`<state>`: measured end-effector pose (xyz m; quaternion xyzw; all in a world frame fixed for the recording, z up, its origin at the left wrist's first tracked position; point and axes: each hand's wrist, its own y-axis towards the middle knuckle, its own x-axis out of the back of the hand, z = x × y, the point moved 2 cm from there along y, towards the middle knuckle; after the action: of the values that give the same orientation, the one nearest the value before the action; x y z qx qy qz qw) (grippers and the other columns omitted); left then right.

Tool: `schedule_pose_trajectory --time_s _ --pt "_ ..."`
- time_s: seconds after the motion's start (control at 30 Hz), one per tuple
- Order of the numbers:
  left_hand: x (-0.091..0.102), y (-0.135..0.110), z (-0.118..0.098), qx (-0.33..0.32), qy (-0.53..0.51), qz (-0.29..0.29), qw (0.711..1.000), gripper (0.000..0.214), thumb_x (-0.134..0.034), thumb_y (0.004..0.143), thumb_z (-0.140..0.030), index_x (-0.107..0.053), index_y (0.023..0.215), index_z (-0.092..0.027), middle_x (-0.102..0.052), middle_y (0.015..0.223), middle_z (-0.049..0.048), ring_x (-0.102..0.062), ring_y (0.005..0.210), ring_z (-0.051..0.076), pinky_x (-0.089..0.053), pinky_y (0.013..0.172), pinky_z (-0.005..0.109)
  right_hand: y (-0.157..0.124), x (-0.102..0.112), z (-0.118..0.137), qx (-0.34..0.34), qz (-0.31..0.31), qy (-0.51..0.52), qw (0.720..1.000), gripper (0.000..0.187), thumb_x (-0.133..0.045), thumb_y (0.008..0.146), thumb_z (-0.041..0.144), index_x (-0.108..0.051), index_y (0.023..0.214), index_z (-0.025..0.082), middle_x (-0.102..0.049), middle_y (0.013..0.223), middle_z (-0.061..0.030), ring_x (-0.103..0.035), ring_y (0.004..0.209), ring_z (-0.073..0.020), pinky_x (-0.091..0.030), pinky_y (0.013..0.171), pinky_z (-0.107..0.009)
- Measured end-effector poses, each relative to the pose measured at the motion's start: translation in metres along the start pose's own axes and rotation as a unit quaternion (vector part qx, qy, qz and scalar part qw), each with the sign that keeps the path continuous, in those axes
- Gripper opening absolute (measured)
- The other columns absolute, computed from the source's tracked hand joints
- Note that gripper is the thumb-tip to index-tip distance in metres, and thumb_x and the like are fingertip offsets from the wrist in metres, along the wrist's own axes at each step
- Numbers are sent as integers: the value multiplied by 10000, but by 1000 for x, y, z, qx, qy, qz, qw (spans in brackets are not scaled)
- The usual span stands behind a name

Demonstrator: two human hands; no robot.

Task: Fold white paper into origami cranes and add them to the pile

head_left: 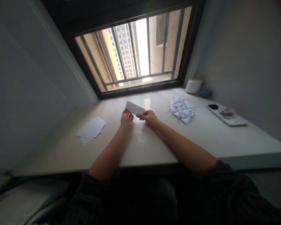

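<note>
A white sheet of paper [135, 108], seemingly folded into a long strip, is held up a little above the tabletop. My left hand [126, 118] pinches its left end, with the thumb in front and fingers partly curled behind. At the lower right corner, my right hand [149, 117] grips the paper between thumb and fingers. Left of my hands lies a loose stack of flat white paper sheets [91, 128]. To the right sits a heap of folded white paper pieces [182, 109] with pointed ends.
The pale tabletop [140, 147] runs up to a barred window [135, 50]. Near its right corner stand a white rounded container [194, 86] and a small dark object [205, 93]. A flat white device [236, 121] lies by the right wall, bearing a small clear-wrapped item [226, 110].
</note>
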<state>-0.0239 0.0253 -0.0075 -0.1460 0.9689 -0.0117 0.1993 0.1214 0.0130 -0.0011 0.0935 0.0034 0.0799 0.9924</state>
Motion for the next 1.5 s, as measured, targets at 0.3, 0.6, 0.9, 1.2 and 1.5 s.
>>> schedule_pose_trajectory --time_s 0.3,0.6,0.9,1.2,1.5 --pt "-3 -2 -2 20 -74 -84 994 140 -620 810 -346 -591 859 -218 -601 840 -13 -559 731 78 -404 677 204 1 -4 -3 -9 28 -28 999 369 -748 562 500 -642 536 148 -607 504 -21 -515 494 -116 -365 540 -255" --pt "0 -3 -13 -196 45 -167 965 127 -562 753 -288 -542 695 -177 -573 692 -17 -527 611 95 -416 648 240 2 -4 -1 -29 29 24 999 349 -753 585 476 -640 584 146 -598 526 -18 -485 501 -102 -326 501 -244" --pt "-5 -13 -20 -316 118 -110 935 224 -526 847 -381 -516 721 -196 -500 548 -49 -497 542 102 -403 599 226 4 0 -1 -29 28 48 998 343 -751 589 466 -646 617 141 -593 529 -16 -482 500 -97 -319 489 -240" --pt "-4 -9 -21 -302 115 -99 941 284 -533 848 -357 -489 626 -187 -451 534 -46 -449 525 88 -373 572 214 5 0 -2 -23 41 51 998 342 -751 594 465 -638 612 143 -594 533 -13 -487 505 -96 -329 493 -240" --pt "10 6 -23 -222 85 -154 959 326 -507 860 -474 -608 865 -164 -601 716 11 -529 584 95 -418 618 239 6 6 -2 -38 21 49 998 318 -736 614 440 -660 681 137 -597 547 -9 -500 515 -97 -325 487 -232"
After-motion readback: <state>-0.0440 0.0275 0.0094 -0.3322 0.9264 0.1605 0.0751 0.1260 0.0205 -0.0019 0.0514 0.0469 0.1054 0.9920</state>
